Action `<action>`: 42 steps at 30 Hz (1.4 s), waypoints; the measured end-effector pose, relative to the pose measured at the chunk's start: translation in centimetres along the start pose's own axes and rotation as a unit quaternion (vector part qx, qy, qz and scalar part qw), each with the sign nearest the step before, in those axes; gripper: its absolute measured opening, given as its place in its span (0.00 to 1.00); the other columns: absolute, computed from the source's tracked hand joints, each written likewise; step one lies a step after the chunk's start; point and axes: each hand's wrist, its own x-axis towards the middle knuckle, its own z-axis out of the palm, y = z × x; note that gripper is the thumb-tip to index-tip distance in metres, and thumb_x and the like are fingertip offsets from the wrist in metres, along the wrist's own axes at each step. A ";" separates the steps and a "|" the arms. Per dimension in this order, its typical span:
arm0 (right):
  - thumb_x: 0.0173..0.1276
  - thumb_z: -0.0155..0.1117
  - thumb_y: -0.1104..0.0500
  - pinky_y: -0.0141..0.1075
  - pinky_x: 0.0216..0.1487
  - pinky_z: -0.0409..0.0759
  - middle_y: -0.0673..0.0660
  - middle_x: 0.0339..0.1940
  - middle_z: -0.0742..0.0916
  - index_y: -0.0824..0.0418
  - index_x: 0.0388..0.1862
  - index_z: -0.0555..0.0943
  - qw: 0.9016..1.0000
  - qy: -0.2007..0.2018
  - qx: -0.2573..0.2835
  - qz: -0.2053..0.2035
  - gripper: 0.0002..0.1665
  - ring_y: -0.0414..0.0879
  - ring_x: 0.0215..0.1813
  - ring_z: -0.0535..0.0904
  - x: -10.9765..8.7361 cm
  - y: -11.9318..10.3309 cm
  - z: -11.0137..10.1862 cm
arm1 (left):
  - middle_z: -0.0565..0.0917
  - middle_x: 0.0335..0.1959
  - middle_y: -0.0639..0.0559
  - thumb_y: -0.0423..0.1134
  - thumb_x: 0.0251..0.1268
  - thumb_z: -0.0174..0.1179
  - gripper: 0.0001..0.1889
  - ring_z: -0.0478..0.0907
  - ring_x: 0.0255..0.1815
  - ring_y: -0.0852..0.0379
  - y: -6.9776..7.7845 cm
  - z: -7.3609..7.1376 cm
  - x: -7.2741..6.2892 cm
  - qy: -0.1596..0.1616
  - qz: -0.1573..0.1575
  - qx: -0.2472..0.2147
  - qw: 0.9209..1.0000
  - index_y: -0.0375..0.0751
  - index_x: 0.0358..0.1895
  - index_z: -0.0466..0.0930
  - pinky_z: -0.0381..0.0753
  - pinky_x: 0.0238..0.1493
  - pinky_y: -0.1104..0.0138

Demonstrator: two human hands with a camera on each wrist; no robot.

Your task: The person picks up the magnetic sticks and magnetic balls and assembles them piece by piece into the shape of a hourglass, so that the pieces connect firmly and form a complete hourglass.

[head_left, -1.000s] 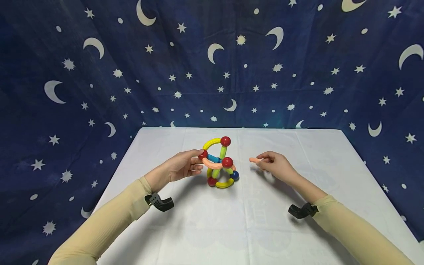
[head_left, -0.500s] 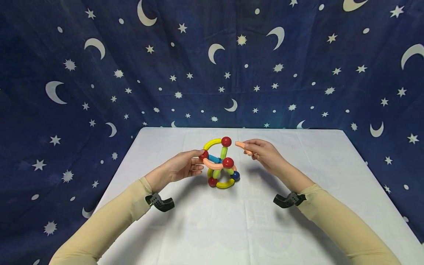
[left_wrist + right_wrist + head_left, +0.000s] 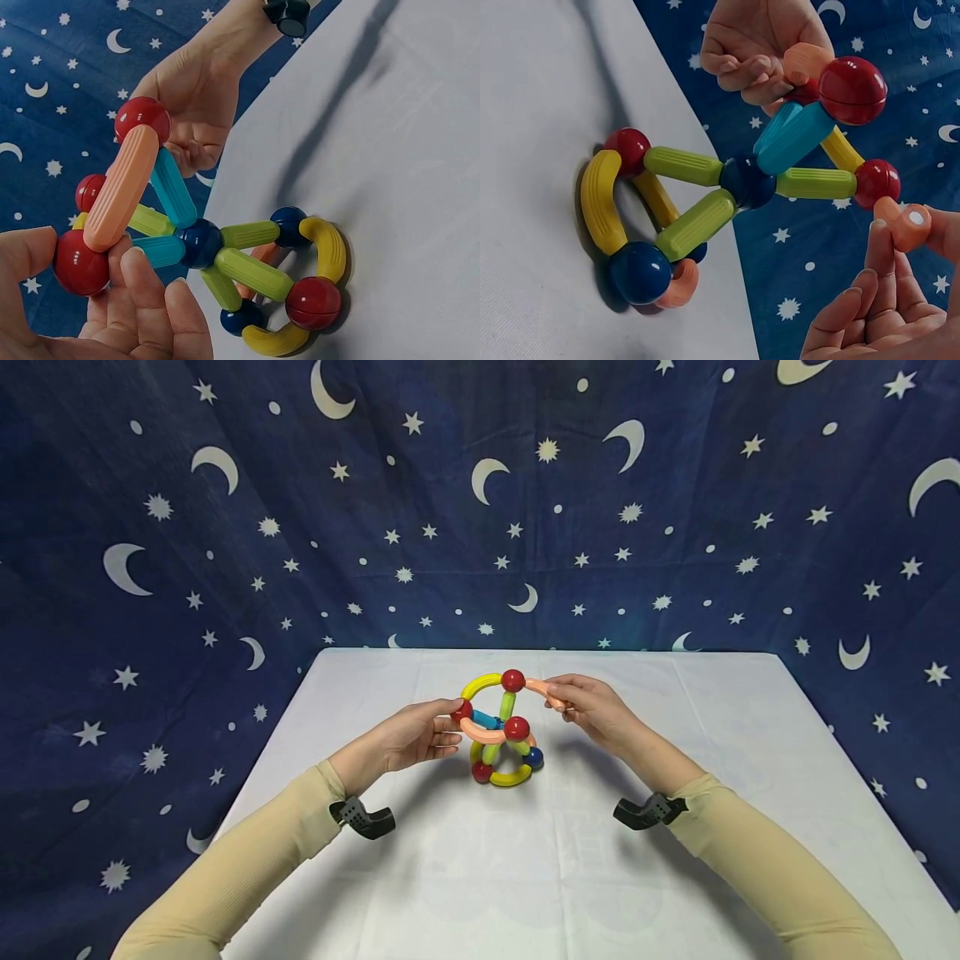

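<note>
A magnetic ball-and-rod structure (image 3: 507, 704) stands on the white table. Its lower ring joins yellow and orange curved rods with red and blue balls. Green rods lean in to a blue centre ball (image 3: 201, 244), and blue and green rods spread up from it. My left hand (image 3: 412, 737) pinches the upper left red ball (image 3: 81, 262) between thumb and fingers. In my right hand (image 3: 596, 706) an orange curved rod (image 3: 911, 229) is pinched, its tip right at the far upper red ball (image 3: 513, 680). Another orange curved rod (image 3: 124, 187) links the left red ball to the near one (image 3: 517, 728).
The white cloth-covered table (image 3: 480, 877) stretches around the structure on all sides. A dark blue curtain (image 3: 450, 527) with moons and stars hangs behind and at the sides. Each wrist wears a black camera mount (image 3: 362, 817).
My right hand has moved left and away from me, turning the orange curved rod and bringing its tip to the far red ball. My left hand keeps its hold in place.
</note>
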 end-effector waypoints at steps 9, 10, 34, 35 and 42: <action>0.77 0.57 0.57 0.34 0.38 0.73 0.55 0.39 0.85 0.71 0.64 0.75 0.999 -0.025 0.018 -0.009 0.23 0.46 0.39 0.75 -0.1 0.2 -0.1 | 0.85 0.37 0.51 0.53 0.74 0.60 0.25 0.82 0.34 0.58 0.0 0.0 -0.1 0.001 -0.001 0.001 1.000 0.40 0.64 0.72 0.82 0.53 0.62; 0.76 0.56 0.58 0.33 0.38 0.74 0.55 0.41 0.86 0.71 0.65 0.75 0.999 -0.028 0.019 -0.007 0.24 0.46 0.39 0.76 -0.1 0.2 -0.1 | 0.85 0.37 0.51 0.53 0.74 0.60 0.25 0.82 0.34 0.58 0.0 0.0 -0.1 0.001 -0.001 0.001 1.000 0.40 0.64 0.72 0.82 0.54 0.62; 0.74 0.63 0.56 0.33 0.41 0.75 0.50 0.35 0.86 0.68 0.70 0.69 0.998 -0.052 0.034 0.018 0.31 0.45 0.40 0.76 -0.9 0.4 1.5 | 0.84 0.36 0.51 0.52 0.77 0.58 0.23 0.81 0.34 0.57 0.5 0.6 0.3 -0.010 -0.003 -0.029 1.000 0.41 0.64 0.72 0.84 0.46 0.65; 0.75 0.63 0.56 0.33 0.40 0.75 0.50 0.35 0.85 0.68 0.70 0.69 0.998 -0.051 0.035 0.020 0.31 0.45 0.40 0.75 -0.9 0.4 1.6 | 0.84 0.36 0.51 0.52 0.76 0.58 0.23 0.81 0.34 0.57 0.5 0.6 0.4 -0.009 -0.002 -0.025 1.000 0.41 0.64 0.73 0.84 0.46 0.65; 0.75 0.63 0.56 0.35 0.43 0.75 0.49 0.35 0.86 0.68 0.70 0.70 0.998 -0.051 0.042 0.024 0.30 0.44 0.40 0.77 -1.0 0.2 1.7 | 0.86 0.39 0.50 0.53 0.76 0.57 0.23 0.82 0.32 0.57 0.9 0.7 0.6 0.012 0.005 0.012 1.000 0.39 0.62 0.77 0.85 0.44 0.65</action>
